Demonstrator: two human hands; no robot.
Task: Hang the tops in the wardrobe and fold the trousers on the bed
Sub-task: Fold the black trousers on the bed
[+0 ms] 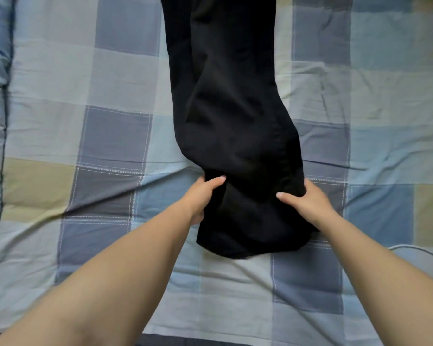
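long black fabric trousers [225, 116] — lengthwise on the blue-grey-beige checked bedcover [110, 136], near end bunched, possibly folded under | your left hand [201, 196] pinches its left edge | your right hand [304, 202] grips the right edge

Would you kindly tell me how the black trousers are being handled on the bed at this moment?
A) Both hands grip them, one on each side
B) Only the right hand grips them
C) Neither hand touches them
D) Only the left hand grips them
A: the left hand and the right hand each grip the black trousers on opposite sides near their close end, over the checked bedspread.
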